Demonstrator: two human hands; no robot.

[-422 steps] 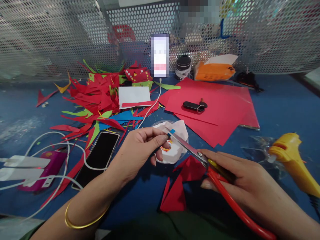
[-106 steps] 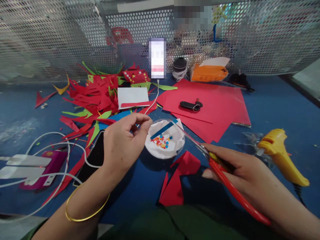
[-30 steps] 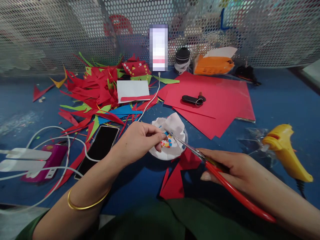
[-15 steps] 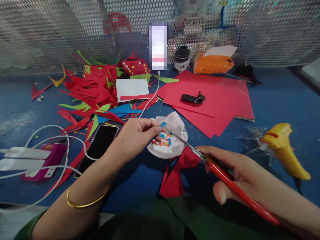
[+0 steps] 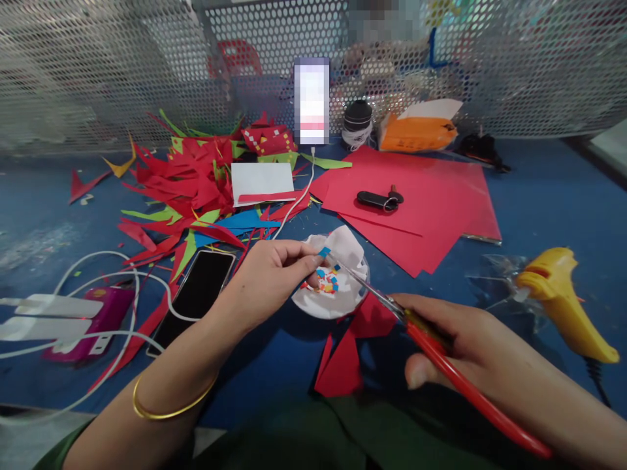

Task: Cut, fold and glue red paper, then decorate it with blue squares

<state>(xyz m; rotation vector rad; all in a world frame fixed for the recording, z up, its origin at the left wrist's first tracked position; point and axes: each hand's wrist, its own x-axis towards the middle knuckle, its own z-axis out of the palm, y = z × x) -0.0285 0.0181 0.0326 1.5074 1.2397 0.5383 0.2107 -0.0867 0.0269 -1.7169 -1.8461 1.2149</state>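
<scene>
My left hand (image 5: 279, 271) is closed in a pinch on a small blue paper strip (image 5: 324, 252), which sticks out past the fingertips. In my right hand (image 5: 455, 333) is a pair of red-handled scissors (image 5: 365, 284), its blades pointing left toward the strip. The tips are close to the strip, with a narrow gap between them. Under both lies a round white dish (image 5: 326, 310) lined with white tissue (image 5: 350, 245). Small blue, orange, red and white paper bits (image 5: 326, 281) are scattered in it. My left hand's lower fingers are partly hidden behind the thumb.
Red card sheets (image 5: 421, 189) with a key fob (image 5: 377, 200) lie behind right; a yellow glue gun (image 5: 563, 294) is farther right. Paper scraps (image 5: 186, 170), a dark phone (image 5: 200, 287) and white cables (image 5: 132, 307) occupy the left. A lit phone (image 5: 312, 98) leans on the mesh panel.
The scissor tips have drawn slightly back from the blue strip, and my right thumb has moved a little left. The whole view has shifted slightly. My left hand keeps its pinch.
</scene>
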